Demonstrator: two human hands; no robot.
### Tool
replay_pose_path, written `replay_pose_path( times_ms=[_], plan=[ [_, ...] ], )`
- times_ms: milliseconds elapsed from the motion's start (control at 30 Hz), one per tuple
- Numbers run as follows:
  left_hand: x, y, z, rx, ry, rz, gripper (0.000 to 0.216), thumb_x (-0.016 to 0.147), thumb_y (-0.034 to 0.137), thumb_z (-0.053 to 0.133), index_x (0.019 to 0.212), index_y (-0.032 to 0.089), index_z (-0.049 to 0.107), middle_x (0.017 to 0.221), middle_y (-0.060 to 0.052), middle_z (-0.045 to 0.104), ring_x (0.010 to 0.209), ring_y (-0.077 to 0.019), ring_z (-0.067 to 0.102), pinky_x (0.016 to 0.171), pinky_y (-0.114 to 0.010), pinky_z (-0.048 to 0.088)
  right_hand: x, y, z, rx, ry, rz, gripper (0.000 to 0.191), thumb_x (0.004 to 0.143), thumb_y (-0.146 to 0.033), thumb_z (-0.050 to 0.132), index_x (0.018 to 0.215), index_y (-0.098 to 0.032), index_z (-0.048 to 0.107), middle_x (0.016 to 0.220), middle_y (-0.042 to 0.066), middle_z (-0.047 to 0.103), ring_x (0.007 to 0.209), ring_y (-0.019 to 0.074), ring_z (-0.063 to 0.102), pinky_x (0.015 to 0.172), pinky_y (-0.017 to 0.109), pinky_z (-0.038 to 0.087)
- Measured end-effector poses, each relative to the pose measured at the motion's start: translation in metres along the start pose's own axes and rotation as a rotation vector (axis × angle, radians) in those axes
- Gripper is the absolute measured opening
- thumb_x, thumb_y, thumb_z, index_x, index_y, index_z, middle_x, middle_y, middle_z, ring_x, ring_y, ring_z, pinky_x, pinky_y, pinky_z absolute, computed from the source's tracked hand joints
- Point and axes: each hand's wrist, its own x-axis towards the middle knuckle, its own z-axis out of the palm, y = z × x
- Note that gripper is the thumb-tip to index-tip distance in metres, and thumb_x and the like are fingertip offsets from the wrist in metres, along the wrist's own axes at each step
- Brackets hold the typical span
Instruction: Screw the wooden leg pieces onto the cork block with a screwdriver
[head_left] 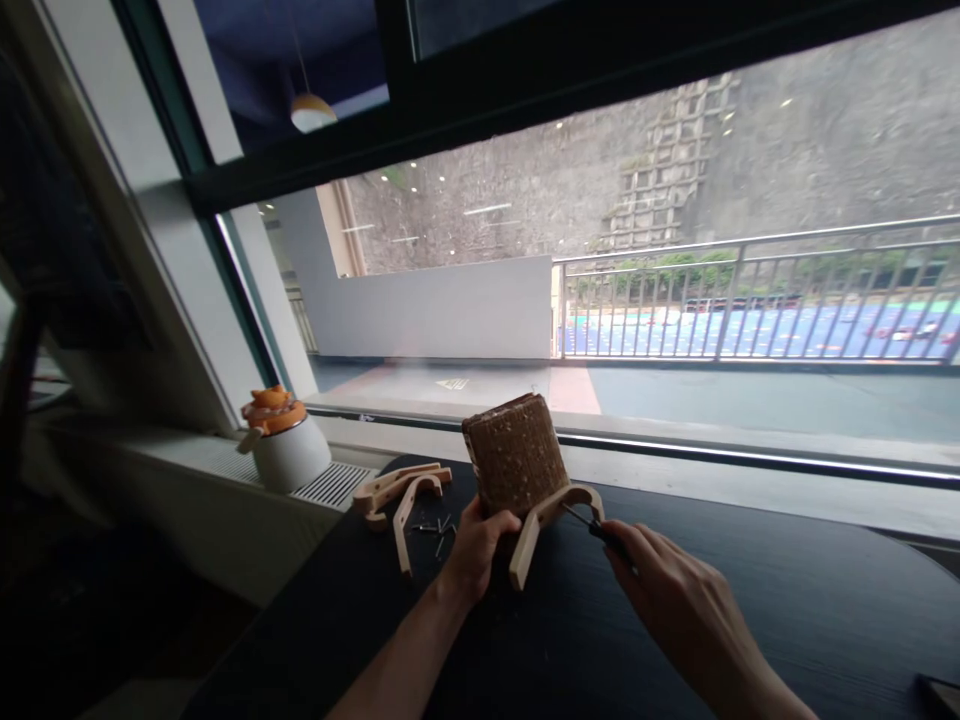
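Observation:
My left hand (474, 548) grips the lower part of a brown, rough-textured block (521, 455), raised and tilted above the dark table. A curved pale wooden piece (529, 545) lies against the block's near lower side, its arched end to the right. My right hand (667, 580) is closed around the dark handle of a screwdriver (609, 540). The screwdriver's thin shaft points left at the wooden piece; whether its tip sits in a screw is too small to tell. More curved wooden pieces (409, 515) and several loose screws (441, 532) lie on the table left of my left hand.
The dark table (765, 570) reaches up to a large window. A white pot with an orange animal-shaped top (289, 445) stands on the sill at the left, beside a slatted vent (337, 487). A dark object (939, 697) lies at the right table edge.

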Motion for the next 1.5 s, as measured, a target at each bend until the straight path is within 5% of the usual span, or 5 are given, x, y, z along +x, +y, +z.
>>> replay_pose_path(
  times_ms=[567,733,967,1333,1500],
  plan=[
    [-0.006,0.003,0.006,0.089,0.076,0.037,0.019,0.056,0.011,0.062,0.074,0.016,0.060,0.063,0.002,0.060,0.058,-0.0123,0.054,0.055,-0.023,0.041,0.004,-0.005,0.010,0.543,-0.200,0.647,0.036,0.090,-0.050,0.036,0.094,-0.022,0.059,0.084,0.006,0.072,0.077,0.0228,0.067,0.064,0.030,0.048],
    [-0.005,0.000,0.007,0.098,0.076,0.024,0.023,0.056,0.009,0.062,0.077,0.016,0.062,0.066,0.001,0.062,0.058,-0.0126,0.055,0.056,-0.023,0.042,0.001,-0.007,0.007,0.280,-0.236,0.550,0.026,0.087,-0.041,0.046,0.104,-0.024,0.054,0.080,0.003,0.072,0.067,0.0234,0.068,0.056,0.030,0.045],
    [-0.005,-0.003,0.007,0.113,0.068,0.035,0.024,0.056,0.010,0.061,0.080,0.015,0.062,0.069,-0.001,0.064,0.062,-0.0149,0.057,0.057,-0.024,0.043,-0.003,-0.008,0.009,0.004,-0.065,0.184,0.025,0.094,-0.026,0.035,0.093,-0.022,0.059,0.087,0.006,0.071,0.073,0.0208,0.068,0.056,0.029,0.043],
    [-0.009,0.003,0.011,0.150,0.056,0.067,0.023,0.054,0.007,0.062,0.076,0.014,0.063,0.064,0.002,0.063,0.059,-0.0126,0.055,0.055,-0.022,0.041,0.001,-0.009,0.009,0.377,-0.218,0.618,0.031,0.090,-0.043,0.038,0.090,-0.023,0.061,0.077,0.004,0.072,0.071,0.0232,0.068,0.059,0.030,0.046],
    [-0.010,0.001,0.013,0.155,0.060,0.069,0.023,0.056,0.007,0.065,0.078,0.013,0.064,0.067,0.000,0.066,0.062,-0.0142,0.059,0.058,-0.023,0.044,0.001,-0.006,0.010,0.378,-0.222,0.628,0.024,0.086,-0.038,0.045,0.096,-0.023,0.061,0.078,0.003,0.072,0.069,0.0218,0.067,0.057,0.029,0.046]
  ],
)
